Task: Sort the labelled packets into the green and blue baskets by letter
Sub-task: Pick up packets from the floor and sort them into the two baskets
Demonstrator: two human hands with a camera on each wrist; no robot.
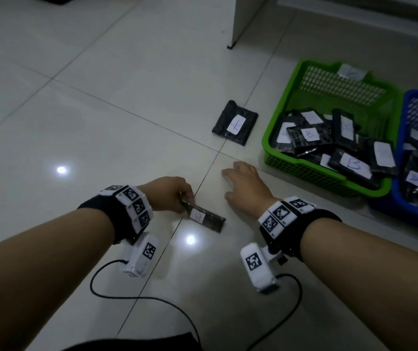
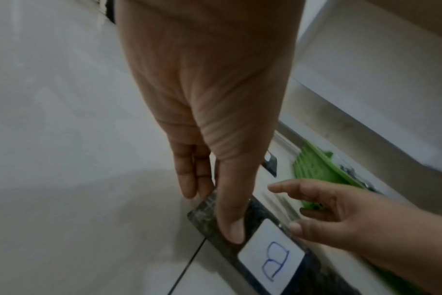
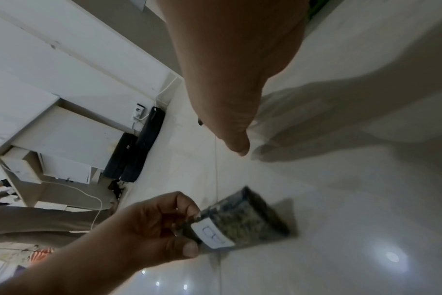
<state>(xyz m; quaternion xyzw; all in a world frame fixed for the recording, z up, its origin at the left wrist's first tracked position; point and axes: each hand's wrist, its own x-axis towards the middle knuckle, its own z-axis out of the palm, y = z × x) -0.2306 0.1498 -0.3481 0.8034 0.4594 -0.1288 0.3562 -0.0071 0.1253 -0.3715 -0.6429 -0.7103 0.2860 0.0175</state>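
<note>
My left hand (image 1: 186, 198) pinches one end of a dark packet (image 1: 204, 218) low over the floor tiles. Its white label reads B (image 2: 270, 257) in the left wrist view, where my thumb lies on the packet. My right hand (image 1: 241, 181) hovers just right of it, fingers relaxed and spread, holding nothing. Further away on the floor lies a dark packet labelled A (image 1: 235, 126). To its right stands the green basket (image 1: 304, 171) with several packets, some marked B. The blue basket (image 1: 415, 211), at the far right, also holds packets; their letters are blurred.
A white furniture panel (image 1: 243, 19) stands on the floor behind the A packet. Black cables (image 1: 117, 295) trail from my wrist cameras across the tiles near me. Black bags (image 3: 139, 143) lie along the wall in the right wrist view.
</note>
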